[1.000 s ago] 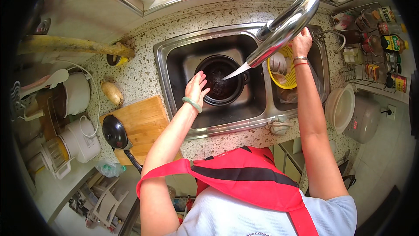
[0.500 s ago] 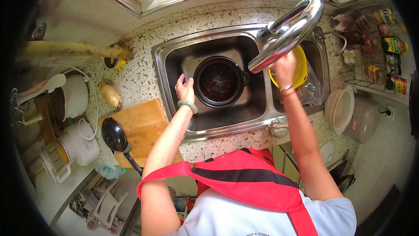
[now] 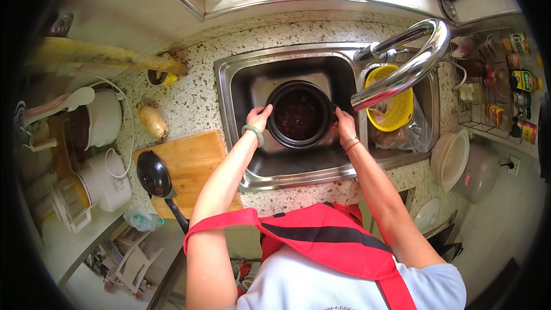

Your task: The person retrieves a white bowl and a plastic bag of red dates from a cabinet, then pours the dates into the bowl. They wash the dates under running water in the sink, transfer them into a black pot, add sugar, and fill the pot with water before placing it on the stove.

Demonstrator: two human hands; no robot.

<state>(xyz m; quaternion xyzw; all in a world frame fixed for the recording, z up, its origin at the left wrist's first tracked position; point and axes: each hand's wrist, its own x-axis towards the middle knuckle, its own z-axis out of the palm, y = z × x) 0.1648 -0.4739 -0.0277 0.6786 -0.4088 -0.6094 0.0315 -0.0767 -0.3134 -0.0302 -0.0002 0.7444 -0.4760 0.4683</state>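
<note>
A round black pot [image 3: 299, 141] with dark liquid in it is in the left basin of the steel sink [image 3: 270, 181]. My left hand [image 3: 259, 118], a green bangle at its wrist, closes on the pot's left side. On the opposite side my right hand [image 3: 345, 126] grips the pot where its handle is; most of that handle is hidden by the fingers. The chrome faucet [image 3: 402, 75] arches over the divider, its spout end just above my right hand. A yellow strainer basket [image 3: 396, 106] stands in the right basin.
A clear plastic bag [image 3: 410, 134] lies beside the basket. To the left, a black lidded pan [image 3: 152, 173] rests on a wooden cutting board [image 3: 195, 161], near a pale root vegetable [image 3: 152, 121]. White bowls [image 3: 450, 160] and a rack of bottles [image 3: 499, 86] are on the right.
My right hand has come down from behind the faucet to the pot's right handle. My left hand has gone from beside the pot to gripping its left side. The view has shifted slightly.
</note>
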